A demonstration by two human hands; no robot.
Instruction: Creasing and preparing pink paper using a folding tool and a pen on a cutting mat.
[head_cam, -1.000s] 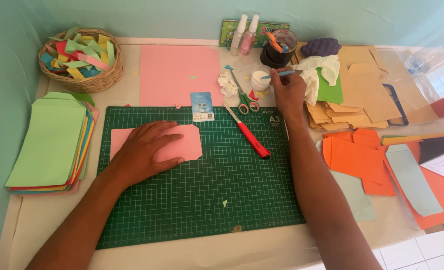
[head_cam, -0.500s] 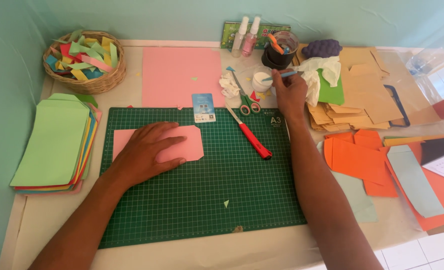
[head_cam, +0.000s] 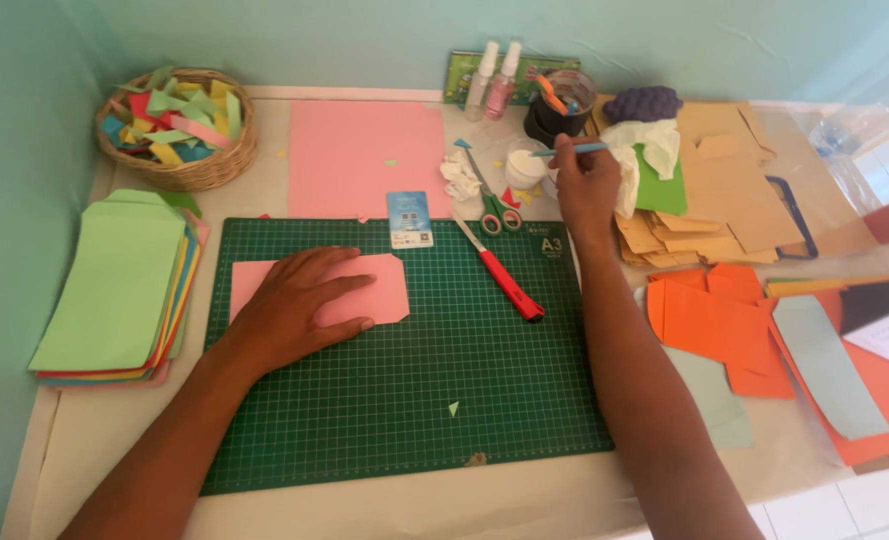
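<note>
My left hand (head_cam: 300,305) lies flat, fingers spread, on a pink paper piece with clipped corners (head_cam: 385,290), pressing it onto the green cutting mat (head_cam: 415,400). My right hand (head_cam: 585,180) reaches to the back of the table and grips a thin light-blue brush (head_cam: 577,149), its tip over a small white pot (head_cam: 525,165). A dark cup of tools (head_cam: 560,100) stands just behind the pot. A red-handled craft knife (head_cam: 505,275) and green-handled scissors (head_cam: 495,205) lie between my two hands.
A wicker basket of coloured paper strips (head_cam: 175,130) sits back left. A stack of coloured sheets (head_cam: 115,290) lies left of the mat. A pink sheet (head_cam: 365,155), two spray bottles (head_cam: 495,75), brown envelopes (head_cam: 725,180) and orange papers (head_cam: 725,320) fill the back and right.
My right hand has lifted the brush slightly and tilted it toward the white pot. My left hand stays on the pink piece.
</note>
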